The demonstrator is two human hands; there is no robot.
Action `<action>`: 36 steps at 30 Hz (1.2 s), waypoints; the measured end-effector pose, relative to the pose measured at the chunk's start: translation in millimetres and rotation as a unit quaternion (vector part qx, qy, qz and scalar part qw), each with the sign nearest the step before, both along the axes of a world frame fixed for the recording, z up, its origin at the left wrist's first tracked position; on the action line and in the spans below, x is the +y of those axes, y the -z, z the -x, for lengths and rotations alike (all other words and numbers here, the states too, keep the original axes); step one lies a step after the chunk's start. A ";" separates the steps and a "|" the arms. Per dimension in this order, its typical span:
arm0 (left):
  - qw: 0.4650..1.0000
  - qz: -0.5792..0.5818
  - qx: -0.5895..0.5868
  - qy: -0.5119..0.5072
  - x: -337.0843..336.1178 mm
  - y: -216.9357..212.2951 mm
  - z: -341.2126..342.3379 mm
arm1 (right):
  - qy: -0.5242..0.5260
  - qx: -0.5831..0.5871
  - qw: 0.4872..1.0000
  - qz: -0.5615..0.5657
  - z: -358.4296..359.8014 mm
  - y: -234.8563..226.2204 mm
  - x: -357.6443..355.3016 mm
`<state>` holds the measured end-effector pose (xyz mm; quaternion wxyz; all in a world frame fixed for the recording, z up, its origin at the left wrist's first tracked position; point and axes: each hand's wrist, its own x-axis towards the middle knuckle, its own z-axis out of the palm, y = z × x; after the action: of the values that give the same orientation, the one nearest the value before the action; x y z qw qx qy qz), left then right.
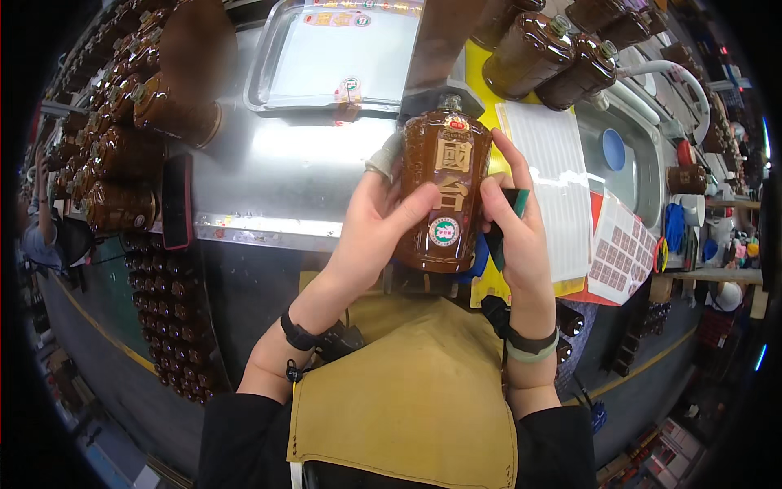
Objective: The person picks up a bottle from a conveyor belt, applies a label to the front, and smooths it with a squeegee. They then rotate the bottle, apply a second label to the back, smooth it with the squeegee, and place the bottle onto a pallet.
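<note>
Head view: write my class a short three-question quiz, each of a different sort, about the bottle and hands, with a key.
1. True or false: both hands hold the brown bottle.
2. What lies behind the bottle on the steel bench? A) a metal tray B) a wooden crate C) a glass bowl
3. Fill in: the right hand also grips a small ____-coloured flat tool.

Key:
1. True; the left hand is on its left side, thumb across the front.
2. A
3. green

Layout as I see it: bottle [442, 191] between left hand [371, 232] and right hand [513, 232], above apron [407, 391]; tray [273, 69] behind; bottle rows [114, 130] left; label sheets [558, 175] and sink [631, 159] right.
</note>
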<state>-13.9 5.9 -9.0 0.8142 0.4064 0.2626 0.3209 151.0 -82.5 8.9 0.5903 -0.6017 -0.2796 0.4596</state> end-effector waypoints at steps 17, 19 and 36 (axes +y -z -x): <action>0.999 -0.038 0.006 -0.005 0.6 5.6 -2.8 | 0.013 -0.074 0.997 -0.005 7.0 4.4 3.3; 0.999 -0.049 0.009 -0.006 0.1 5.3 -2.9 | 0.012 -0.081 0.997 0.001 6.8 4.3 2.6; 1.000 0.012 0.015 -0.020 2.4 2.8 -3.6 | 0.015 -0.009 1.000 0.015 1.0 -1.4 2.9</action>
<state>-10.4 8.3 -11.9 0.8084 0.3965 0.2863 0.3276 150.0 -79.5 10.3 0.5857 -0.6183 -0.2691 0.4497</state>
